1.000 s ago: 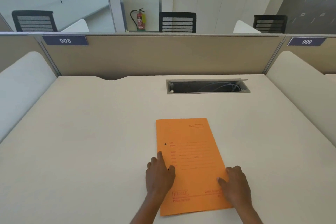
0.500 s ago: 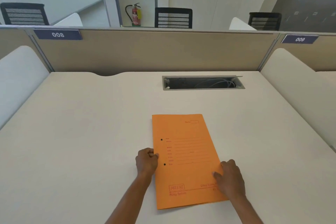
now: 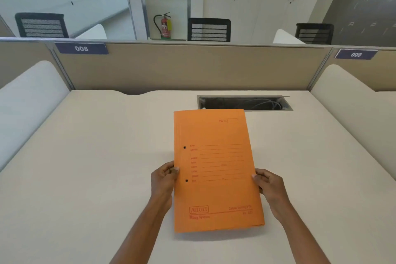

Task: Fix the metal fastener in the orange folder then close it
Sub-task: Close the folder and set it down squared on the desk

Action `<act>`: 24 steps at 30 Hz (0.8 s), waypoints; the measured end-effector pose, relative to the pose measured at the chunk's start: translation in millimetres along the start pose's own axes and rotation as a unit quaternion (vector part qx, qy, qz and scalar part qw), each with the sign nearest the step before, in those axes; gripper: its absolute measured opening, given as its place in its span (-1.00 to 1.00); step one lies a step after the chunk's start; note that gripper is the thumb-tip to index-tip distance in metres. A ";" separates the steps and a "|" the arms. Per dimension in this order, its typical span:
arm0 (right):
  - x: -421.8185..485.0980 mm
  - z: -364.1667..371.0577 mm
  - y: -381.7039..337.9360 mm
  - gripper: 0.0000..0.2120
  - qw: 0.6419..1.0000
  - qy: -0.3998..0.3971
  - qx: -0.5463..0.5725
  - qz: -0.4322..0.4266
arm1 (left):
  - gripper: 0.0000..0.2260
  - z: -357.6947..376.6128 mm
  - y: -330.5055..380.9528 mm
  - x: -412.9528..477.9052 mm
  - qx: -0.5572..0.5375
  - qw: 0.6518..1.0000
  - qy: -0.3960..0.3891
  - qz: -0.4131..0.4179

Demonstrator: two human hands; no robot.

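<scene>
Between my two hands, above the middle of the pale desk [image 3: 96, 167], I hold the orange folder [image 3: 216, 191] shut, its front cover facing me and its far end tipped up off the surface. My left hand [image 3: 164, 180] pinches the spine edge between the two punched holes [image 3: 184, 147], thumb on the cover. My right hand [image 3: 267, 186] grips the open edge the same way, thumb on top and the other digits hidden behind. Whether anything lies inside the folder I cannot tell.

Behind it, a rectangular metal-rimmed cable slot [image 3: 244, 103] is sunk into the desk, with grey cables coiled in it.

Red print on the cover shows ruled form lines, a small box near the top right corner, and near the bottom a framed word above "Filing System"; the rest is too blurred to read. Blue plates on the beige partition [image 3: 192, 66] read "008" [image 3: 81, 48] and "009" [image 3: 356, 54].

The folder looks like matte card, flat with squared corners; the desk is smooth.
</scene>
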State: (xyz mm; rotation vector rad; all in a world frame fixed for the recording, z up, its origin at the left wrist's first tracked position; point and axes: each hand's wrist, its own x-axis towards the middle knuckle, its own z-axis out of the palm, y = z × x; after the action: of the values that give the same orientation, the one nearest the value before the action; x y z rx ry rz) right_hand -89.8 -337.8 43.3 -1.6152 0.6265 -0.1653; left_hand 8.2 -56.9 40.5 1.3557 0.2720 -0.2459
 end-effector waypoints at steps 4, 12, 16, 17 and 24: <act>-1.3 16.6 -22.6 -0.88 0.999 0.008 0.033 -0.041 | -0.87 -14.5 30.5 7.6 -0.023 0.999 -0.011 0.047; -3.4 44.7 -30.4 -0.88 0.998 0.012 0.024 -0.062 | -0.89 -34.8 45.3 15.2 -0.024 0.998 0.013 0.058; 4.9 61.8 -25.7 -0.89 0.998 0.011 -0.008 -0.058 | -0.88 -50.5 45.2 26.2 -0.009 0.997 0.049 0.059; 6.8 67.2 -26.4 -0.88 0.998 0.010 -0.015 -0.054 | -0.87 -53.6 45.3 29.9 -0.007 0.997 0.058 0.057; 59.8 134.5 -52.7 -0.90 0.997 -0.004 -0.062 -0.051 | -0.88 -76.1 64.9 96.3 0.071 0.983 0.151 0.076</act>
State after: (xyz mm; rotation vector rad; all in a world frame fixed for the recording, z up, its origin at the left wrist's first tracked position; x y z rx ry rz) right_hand 37.5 -248.1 57.3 -1.7672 0.5570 -0.1978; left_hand 116.6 28.9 53.9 1.5478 0.4082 0.0727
